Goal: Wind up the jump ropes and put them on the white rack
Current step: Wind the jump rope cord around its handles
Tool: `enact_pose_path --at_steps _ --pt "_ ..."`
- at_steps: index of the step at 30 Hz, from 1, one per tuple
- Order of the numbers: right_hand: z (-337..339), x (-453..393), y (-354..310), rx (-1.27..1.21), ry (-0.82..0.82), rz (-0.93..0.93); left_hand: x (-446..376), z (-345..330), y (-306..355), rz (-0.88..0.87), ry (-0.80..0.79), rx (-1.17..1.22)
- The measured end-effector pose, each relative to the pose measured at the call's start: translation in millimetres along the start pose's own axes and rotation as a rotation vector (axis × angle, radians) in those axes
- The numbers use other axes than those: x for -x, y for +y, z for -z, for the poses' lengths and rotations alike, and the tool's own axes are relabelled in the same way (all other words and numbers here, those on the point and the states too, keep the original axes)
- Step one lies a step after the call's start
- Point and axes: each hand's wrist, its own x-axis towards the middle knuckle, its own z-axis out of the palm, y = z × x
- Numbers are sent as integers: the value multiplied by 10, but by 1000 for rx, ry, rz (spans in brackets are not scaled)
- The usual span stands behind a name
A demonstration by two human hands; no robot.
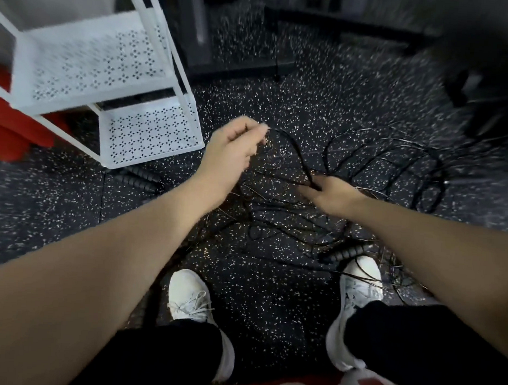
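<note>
So the ropes (351, 174) are basically one big black tangle on the speckled floor (271, 296), spread out in front of the person's shoes (188, 295). The left hand (234, 150) is raised a bit and pinches a strand at its fingertips, and that strand arcs down to the right hand (332, 196), which sits low over the pile with fingers curled on the same cord. The view's blurry there, so I can't swear how firm that grip is.

The rack (110, 96) stands to the left, near the left hand, and I see no rope on its shelves. A couple of ribbed handles (138, 177) lie on the floor just by its foot, and another handle (343, 253) lies near the right shoe.

What I'd worry about: several ropes look crossed over each other, so pulling this strand probably drags the whole pile along or cinches a knot tighter. Thin loops also lie over and around the right shoe, so a step toward the rack could snag a foot. And if they start coiling before finding a handle end, my guess is two ropes end up wound together.
</note>
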Motion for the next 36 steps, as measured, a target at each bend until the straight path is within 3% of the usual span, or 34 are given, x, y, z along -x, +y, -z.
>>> enact_pose_path --at_steps 3,10,16,18,21,23,31,36 --pt "145 291 64 11 93 -5 155 19 190 -25 95 -50" --pt "556 1114 -65 -248 302 84 576 -157 332 99 206 -252" --pt "745 1772 -198 -349 406 162 1028 -437 463 46 415 -293" --pt "750 1943 -224 -379 417 169 1247 -574 590 2 336 -240" --pt "694 2135 -261 -460 446 149 1561 -806 684 -27 -2 -379" --pt "636 2243 -281 -540 447 143 1731 -946 648 -27 -142 -481" --pt "439 2767 -488 -1064 297 177 2136 -1281 638 43 -250 -366" --pt "351 3044 -539 -1065 263 324 2397 -1310 671 -27 -172 -318"
